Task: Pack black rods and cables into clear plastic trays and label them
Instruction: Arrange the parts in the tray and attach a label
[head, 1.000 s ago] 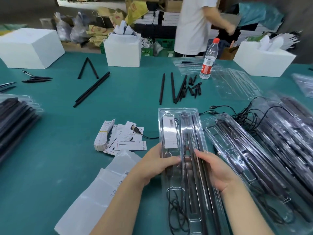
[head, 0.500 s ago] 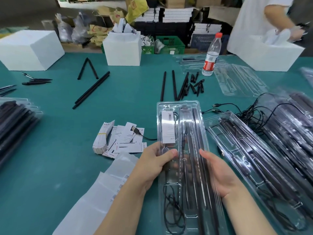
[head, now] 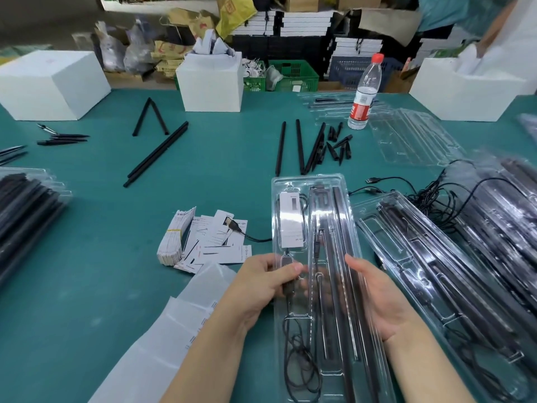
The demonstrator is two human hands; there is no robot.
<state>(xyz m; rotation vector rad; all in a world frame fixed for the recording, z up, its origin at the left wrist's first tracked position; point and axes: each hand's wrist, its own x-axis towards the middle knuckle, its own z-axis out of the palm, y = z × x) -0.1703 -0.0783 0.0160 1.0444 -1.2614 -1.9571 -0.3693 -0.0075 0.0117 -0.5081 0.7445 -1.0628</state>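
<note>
Teal bench (head: 96, 257) carries white boxes (head: 52, 84) far, filled trays (head: 453, 286) right. Clear tray (head: 312, 196) with rods (head: 338, 257), cable (head: 296, 356) and label (head: 292, 221) lies centre-near, lengthwise. Left hand (head: 261, 286) pinches its left edge, thumb on top; right hand (head: 377, 298) cups its right edge, fingers partly hidden.

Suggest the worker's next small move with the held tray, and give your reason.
Probably set the tray aside with the packed trays on the right. It already holds rods, a coiled cable and a white label, and both the left hand and right hand grip its edges.
</note>
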